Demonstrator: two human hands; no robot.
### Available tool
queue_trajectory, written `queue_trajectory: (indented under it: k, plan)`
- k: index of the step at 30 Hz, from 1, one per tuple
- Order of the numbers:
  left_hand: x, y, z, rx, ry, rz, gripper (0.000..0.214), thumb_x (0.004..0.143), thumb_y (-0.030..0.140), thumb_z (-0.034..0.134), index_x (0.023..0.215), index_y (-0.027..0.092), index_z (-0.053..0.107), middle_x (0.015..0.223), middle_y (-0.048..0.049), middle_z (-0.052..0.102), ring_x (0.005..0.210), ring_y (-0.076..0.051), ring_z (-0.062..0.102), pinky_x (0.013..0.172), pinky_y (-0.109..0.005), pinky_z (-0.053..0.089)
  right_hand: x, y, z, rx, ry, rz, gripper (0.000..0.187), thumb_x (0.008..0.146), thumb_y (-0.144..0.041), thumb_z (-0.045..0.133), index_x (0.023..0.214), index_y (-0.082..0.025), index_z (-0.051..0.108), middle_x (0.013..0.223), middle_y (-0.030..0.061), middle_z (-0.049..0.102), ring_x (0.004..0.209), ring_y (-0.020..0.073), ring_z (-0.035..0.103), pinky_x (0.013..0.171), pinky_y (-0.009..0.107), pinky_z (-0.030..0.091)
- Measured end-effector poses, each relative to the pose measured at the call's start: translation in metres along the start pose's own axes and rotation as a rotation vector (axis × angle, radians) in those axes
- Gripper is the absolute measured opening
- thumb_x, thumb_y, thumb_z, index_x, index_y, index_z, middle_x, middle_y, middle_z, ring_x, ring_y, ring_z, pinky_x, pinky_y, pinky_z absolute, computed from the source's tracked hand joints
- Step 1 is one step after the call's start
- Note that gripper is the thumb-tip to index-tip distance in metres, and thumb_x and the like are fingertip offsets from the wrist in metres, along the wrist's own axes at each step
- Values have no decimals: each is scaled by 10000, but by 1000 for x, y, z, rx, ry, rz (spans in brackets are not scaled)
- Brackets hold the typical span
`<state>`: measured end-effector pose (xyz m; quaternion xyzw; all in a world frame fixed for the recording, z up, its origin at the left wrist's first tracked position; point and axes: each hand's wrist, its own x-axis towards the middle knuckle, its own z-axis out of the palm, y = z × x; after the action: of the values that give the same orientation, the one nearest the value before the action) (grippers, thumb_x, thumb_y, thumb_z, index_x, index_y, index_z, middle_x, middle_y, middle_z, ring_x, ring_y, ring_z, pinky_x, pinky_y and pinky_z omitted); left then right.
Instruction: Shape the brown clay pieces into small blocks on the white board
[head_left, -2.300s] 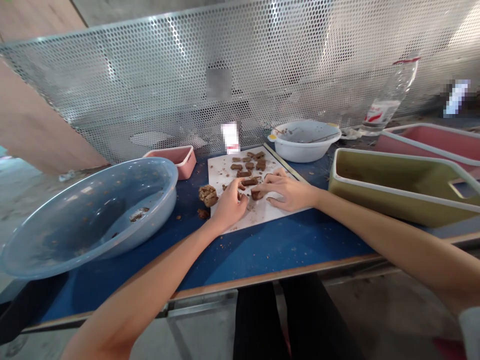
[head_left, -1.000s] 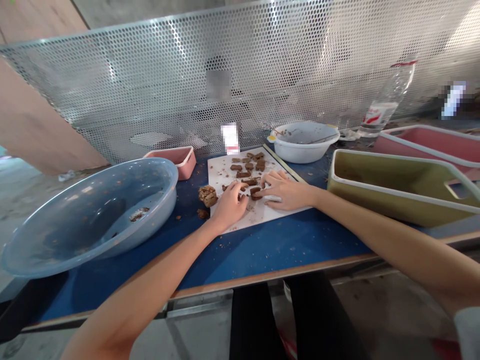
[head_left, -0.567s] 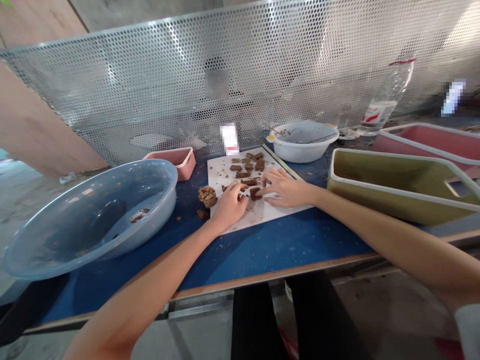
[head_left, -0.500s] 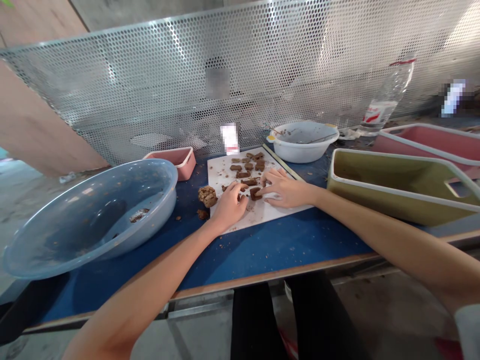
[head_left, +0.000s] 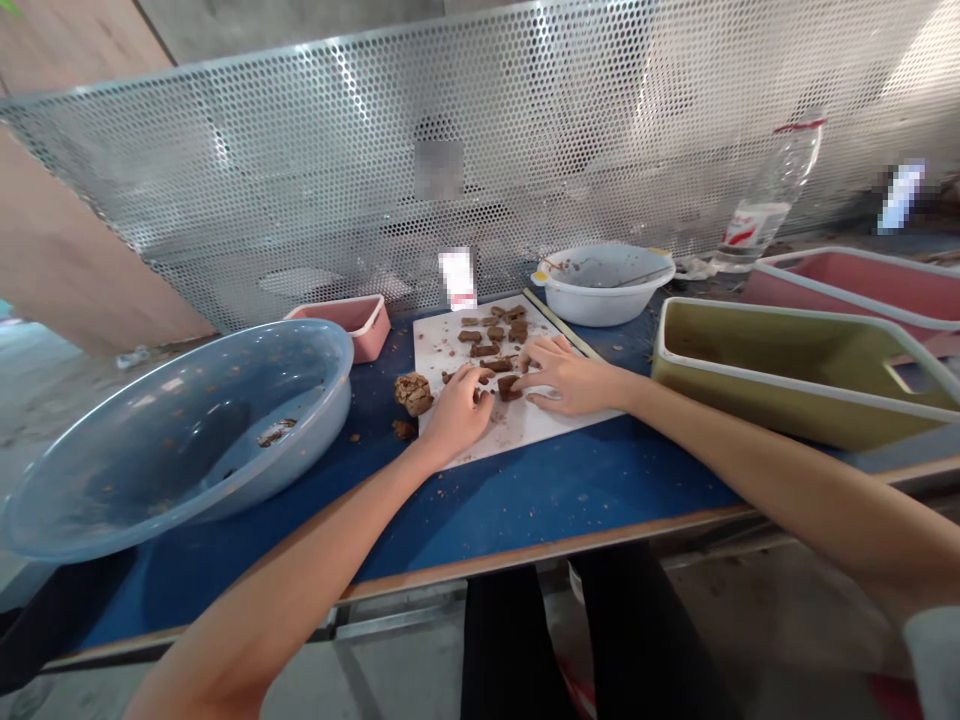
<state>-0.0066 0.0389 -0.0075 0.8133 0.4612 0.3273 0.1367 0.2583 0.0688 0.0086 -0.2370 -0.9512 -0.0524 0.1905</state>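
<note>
The left hand (head_left: pixel 456 412) and right hand (head_left: pixel 566 382) are ungloved, with slim fingers (head_left: pixel 536 380). Both forearms (head_left: pixel 341 530) are bare, slender by the wrist and broader toward the elbow. A corner of a plain, pale grey sleeve (head_left: pixel 934 645) shows on the right arm. Below are black trousers (head_left: pixel 506 640), plain, the legs fairly narrow, the cloth too dark to show seams
</note>
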Motion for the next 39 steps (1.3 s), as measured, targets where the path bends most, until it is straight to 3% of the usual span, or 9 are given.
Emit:
queue_trajectory:
  k: [11, 18, 26, 32, 39]
  plan:
    - [4, 5, 2, 122, -112, -91, 389, 965, 175, 588, 1341, 186, 691, 1346, -138, 691, 1159, -328, 709, 997, -466, 578, 5, -5, 6, 267, -58, 161, 336, 1047, -448, 591, 1307, -331, 769, 1296, 109, 547, 1314, 335, 484, 1171, 610, 379]
    - [4, 4, 2, 105, -117, -90, 347, 976, 194, 599, 1306, 188, 709, 1323, -130, 707, 1163, -325, 713, 987, -447, 581, 4, -3, 5, 240, -52, 258, 339, 1044, -479, 585, 1266, -309, 776, 1298, 119, 556, 1309, 354, 501, 1141, 614, 396]
    - [4, 4, 3, 100, -105, -86, 345, 967, 166, 602, 1295, 186, 709, 1308, -127, 712, 1174, -331, 711, 986, -459, 577, 7, -5, 10, 280, -46, 269, 358, 1047, -510, 584, 1283, -319, 773, 1285, 111, 560, 1284, 340, 508, 1148, 606, 398]
    - [3, 3, 3, 77, -102, -79, 333, 989, 192, 597, 1302, 188, 707, 1313, -126, 709, 1136, -310, 716, 982, -447, 578, 4, -5, 7, 207, 25, 336, 280, 1034, -456, 603, 1158, -296, 796, 1262, 103, 575, 1258, 337, 535, 1080, 580, 389]
    - [3, 4, 3, 92, -92, -79, 333, 960, 170, 604, 1274, 191, 714, 1305, -123, 717, 1131, -316, 717, 973, -450, 579, 8, -15, 8, 236, -37, 302, 319, 1022, -440, 616, 1267, -313, 776, 1278, 116, 566, 1281, 349, 509, 1107, 594, 380]
